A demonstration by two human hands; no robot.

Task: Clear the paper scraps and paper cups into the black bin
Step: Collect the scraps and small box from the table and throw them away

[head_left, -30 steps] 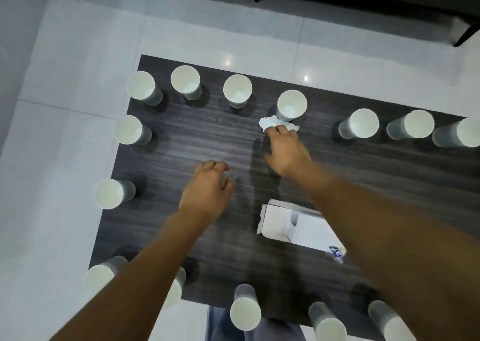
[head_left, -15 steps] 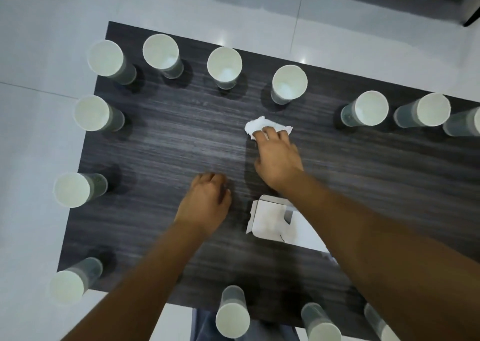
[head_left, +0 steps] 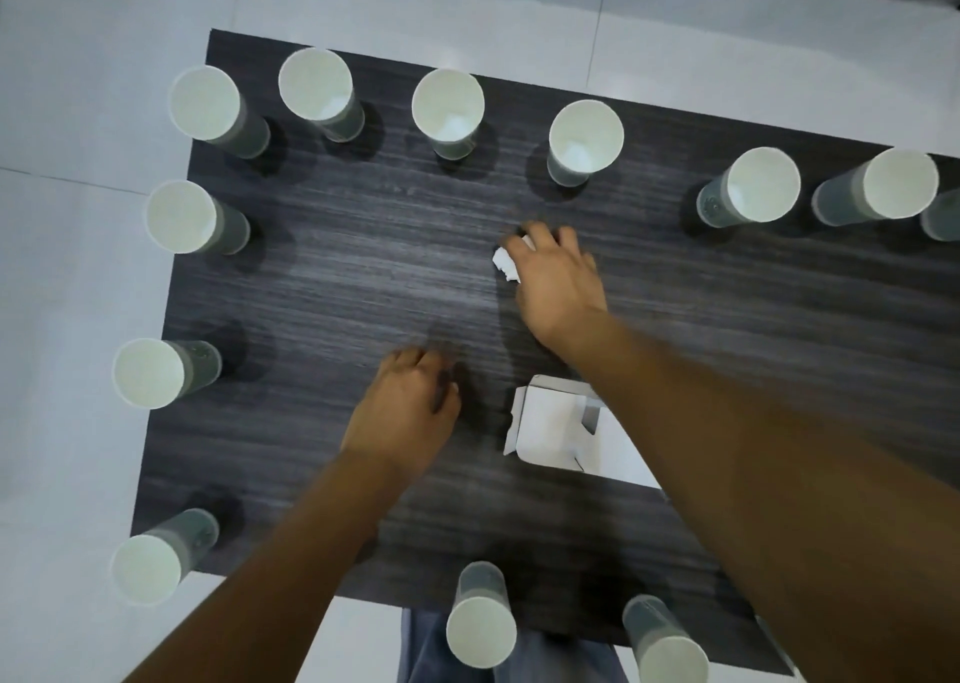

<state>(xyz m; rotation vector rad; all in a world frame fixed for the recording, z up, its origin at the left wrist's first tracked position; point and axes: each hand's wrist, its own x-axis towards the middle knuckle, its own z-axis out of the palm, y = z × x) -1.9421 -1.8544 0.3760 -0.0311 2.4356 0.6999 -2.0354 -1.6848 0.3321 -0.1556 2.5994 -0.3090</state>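
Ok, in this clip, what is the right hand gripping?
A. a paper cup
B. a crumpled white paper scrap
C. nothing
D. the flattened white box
B: the right hand has its fingers curled round the crumpled white paper scrap on the dark table.

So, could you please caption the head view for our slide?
Right hand gathers a crumpled paper scrap on a dark table ringed by paper cups.
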